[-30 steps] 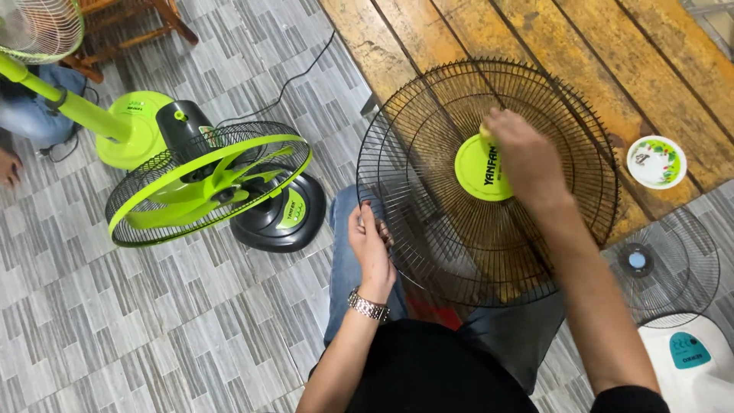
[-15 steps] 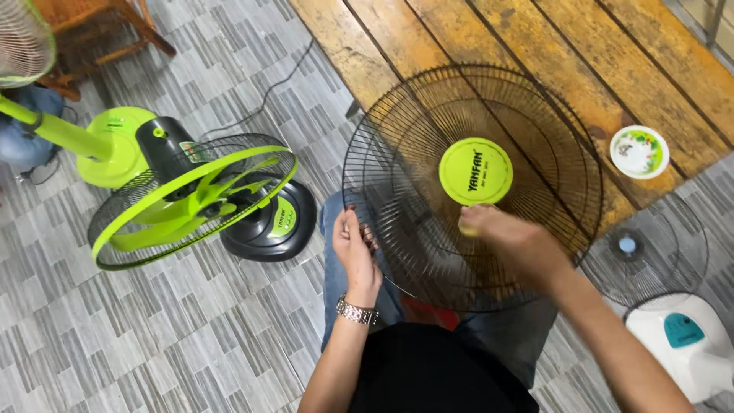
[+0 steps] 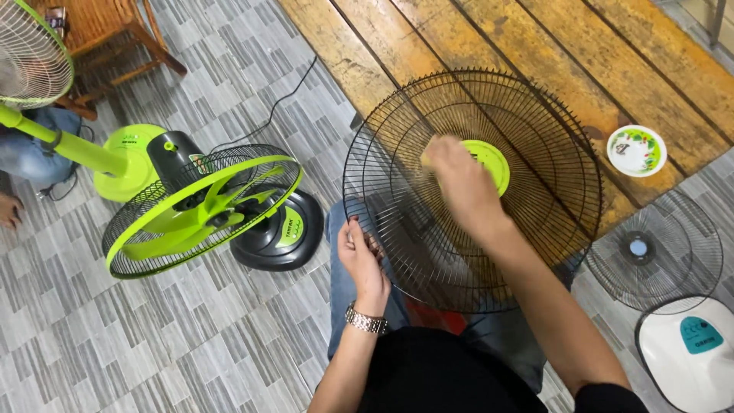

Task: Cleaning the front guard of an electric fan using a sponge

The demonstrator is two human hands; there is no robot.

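The black wire fan guard (image 3: 535, 206) stands tilted at frame centre, over the person's lap. The left hand (image 3: 359, 256) pinches its lower-left rim. The right hand (image 3: 459, 183) presses on the wires beside the green centre cap (image 3: 493, 162), fingers curled, possibly around something pale.

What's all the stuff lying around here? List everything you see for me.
Fan guard: one, black wire with a lime-green centre disc, propped on the person's lap against the bench.
Wooden bench: one, worn yellow-brown planks, top right.
Small dish: one, white with green pattern, on the bench.
Lime-green fan: one, green and black, lying on the tiled floor at left.
Second fan: one, white with a teal panel, bottom right.
Wooden chair: one, brown, top left.
Black cable: one, across the floor.
Left hand: grips the guard's rim; metal wristwatch.
Right hand: on the guard near the disc.
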